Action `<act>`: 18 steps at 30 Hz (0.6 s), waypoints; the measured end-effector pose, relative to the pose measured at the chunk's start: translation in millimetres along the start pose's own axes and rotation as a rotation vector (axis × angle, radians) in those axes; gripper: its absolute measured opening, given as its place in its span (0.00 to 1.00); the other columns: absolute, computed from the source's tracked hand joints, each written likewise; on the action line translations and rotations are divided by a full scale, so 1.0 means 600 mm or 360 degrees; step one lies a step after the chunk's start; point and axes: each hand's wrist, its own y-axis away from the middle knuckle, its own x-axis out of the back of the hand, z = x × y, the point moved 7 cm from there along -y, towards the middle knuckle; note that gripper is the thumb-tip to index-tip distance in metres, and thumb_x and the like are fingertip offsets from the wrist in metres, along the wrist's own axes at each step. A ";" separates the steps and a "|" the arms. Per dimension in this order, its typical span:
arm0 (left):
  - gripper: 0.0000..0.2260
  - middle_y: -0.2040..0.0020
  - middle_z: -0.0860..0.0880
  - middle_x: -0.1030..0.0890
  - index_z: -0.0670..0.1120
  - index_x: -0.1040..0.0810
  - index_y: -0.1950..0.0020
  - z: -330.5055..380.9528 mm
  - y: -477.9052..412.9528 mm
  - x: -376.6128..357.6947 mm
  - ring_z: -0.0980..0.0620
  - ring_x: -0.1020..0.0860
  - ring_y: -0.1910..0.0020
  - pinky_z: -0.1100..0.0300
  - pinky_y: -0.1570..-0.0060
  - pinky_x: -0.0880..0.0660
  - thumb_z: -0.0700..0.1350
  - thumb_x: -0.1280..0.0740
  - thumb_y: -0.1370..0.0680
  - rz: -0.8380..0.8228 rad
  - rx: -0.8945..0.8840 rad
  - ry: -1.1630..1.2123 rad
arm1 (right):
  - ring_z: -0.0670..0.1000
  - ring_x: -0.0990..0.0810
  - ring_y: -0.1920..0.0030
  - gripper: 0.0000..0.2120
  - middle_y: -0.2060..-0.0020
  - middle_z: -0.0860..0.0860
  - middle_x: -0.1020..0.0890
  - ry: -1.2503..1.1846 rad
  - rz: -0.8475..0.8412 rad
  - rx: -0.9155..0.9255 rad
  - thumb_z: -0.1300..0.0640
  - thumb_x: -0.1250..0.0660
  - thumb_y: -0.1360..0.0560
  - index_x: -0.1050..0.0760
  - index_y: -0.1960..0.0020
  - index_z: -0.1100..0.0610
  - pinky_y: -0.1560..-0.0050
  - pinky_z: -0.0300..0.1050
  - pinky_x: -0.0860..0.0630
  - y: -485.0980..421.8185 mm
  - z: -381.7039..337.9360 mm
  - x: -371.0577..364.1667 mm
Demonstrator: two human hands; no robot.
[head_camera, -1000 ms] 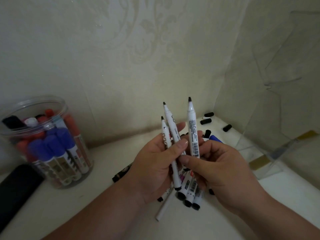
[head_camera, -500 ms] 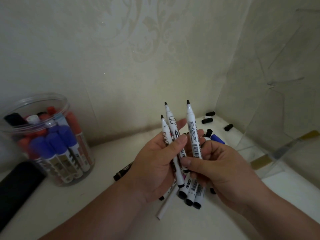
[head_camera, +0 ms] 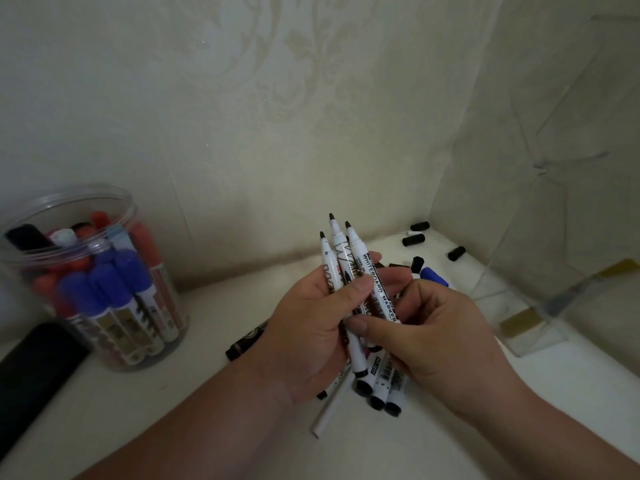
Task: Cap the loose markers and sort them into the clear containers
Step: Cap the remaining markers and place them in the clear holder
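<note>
Nearest, a heap of loose markers (head_camera: 379, 389) lies on the surface (head_camera: 173, 410) just under the hands, black ends toward the camera; anything dropped would land among them and scatter the lot. Above, the left hand (head_camera: 311, 327) curls round three uncapped markers (head_camera: 341, 268), thumb laid across the barrels, tips up; the right hand (head_camera: 436, 337) pinches the same bundle lower down, thumb in front and fingers behind. The bare tips stand close together and close to the fingers, so ink on skin is likely; a slack grip would let one barrel slide out. Farther off, the black caps (head_camera: 414, 240) lie well apart near the wall, and reaching for them with full hands invites fumbling. The round jar (head_camera: 79, 190) at left looks crowded; the clear box (head_camera: 533, 327) stands at right.
</note>
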 end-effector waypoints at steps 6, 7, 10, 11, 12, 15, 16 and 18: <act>0.17 0.38 0.38 0.18 0.39 0.28 0.30 0.011 0.000 0.006 0.41 0.18 0.39 0.47 0.48 0.19 0.38 0.40 0.19 0.0013 0.0012 0.0050 | 0.47 0.23 0.77 0.09 0.68 0.57 0.18 -0.0412 -0.0253 -0.0167 0.58 0.31 0.24 0.16 0.60 0.61 0.78 0.35 0.31 0.003 0.002 -0.008; 0.17 0.38 0.38 0.18 0.39 0.28 0.30 0.010 0.000 0.005 0.41 0.19 0.38 0.47 0.46 0.19 0.38 0.40 0.19 0.0016 0.0009 0.0043 | 0.45 0.24 0.77 0.08 0.69 0.55 0.17 -0.0337 -0.0238 -0.0132 0.59 0.31 0.24 0.16 0.60 0.59 0.78 0.34 0.32 0.003 0.001 -0.007; 0.17 0.37 0.39 0.18 0.40 0.28 0.30 0.003 0.000 0.000 0.41 0.19 0.38 0.45 0.41 0.21 0.39 0.41 0.19 0.0006 0.0023 0.0035 | 0.42 0.26 0.79 0.05 0.72 0.52 0.18 -0.0275 -0.0126 -0.0051 0.61 0.27 0.27 0.19 0.61 0.61 0.78 0.31 0.32 0.003 -0.001 -0.003; 0.17 0.37 0.39 0.18 0.40 0.28 0.30 0.001 0.000 -0.001 0.40 0.19 0.39 0.44 0.40 0.21 0.39 0.40 0.19 0.0000 0.0032 0.0031 | 0.42 0.26 0.79 0.05 0.72 0.53 0.18 -0.0264 -0.0094 -0.0040 0.61 0.26 0.28 0.19 0.60 0.62 0.78 0.32 0.31 0.002 -0.001 -0.003; 0.17 0.38 0.39 0.18 0.40 0.28 0.30 -0.001 0.000 -0.001 0.40 0.19 0.39 0.44 0.40 0.22 0.39 0.40 0.20 0.0000 0.0041 0.0028 | 0.43 0.25 0.79 0.06 0.71 0.53 0.17 -0.0241 -0.0074 -0.0039 0.61 0.25 0.29 0.20 0.60 0.62 0.77 0.32 0.31 0.002 0.000 -0.003; 0.17 0.39 0.39 0.17 0.39 0.27 0.32 -0.001 0.000 -0.001 0.40 0.18 0.40 0.46 0.41 0.21 0.39 0.40 0.20 -0.0001 0.0053 0.0037 | 0.43 0.25 0.78 0.08 0.71 0.53 0.16 -0.0239 -0.0044 -0.0038 0.59 0.24 0.30 0.20 0.60 0.63 0.77 0.32 0.30 0.000 0.005 -0.003; 0.16 0.39 0.39 0.17 0.39 0.26 0.32 0.000 0.000 -0.001 0.40 0.18 0.41 0.46 0.42 0.20 0.38 0.40 0.20 0.0008 0.0048 0.0039 | 0.42 0.25 0.78 0.08 0.71 0.53 0.17 -0.0234 -0.0047 -0.0038 0.59 0.24 0.30 0.20 0.60 0.63 0.77 0.32 0.30 -0.001 0.004 -0.002; 0.15 0.41 0.39 0.17 0.39 0.23 0.35 0.001 0.001 -0.001 0.41 0.17 0.42 0.48 0.44 0.19 0.38 0.40 0.20 0.0036 0.0036 0.0033 | 0.42 0.24 0.78 0.07 0.72 0.52 0.17 -0.0233 -0.0073 -0.0040 0.59 0.24 0.30 0.19 0.61 0.62 0.76 0.31 0.30 -0.001 0.005 -0.002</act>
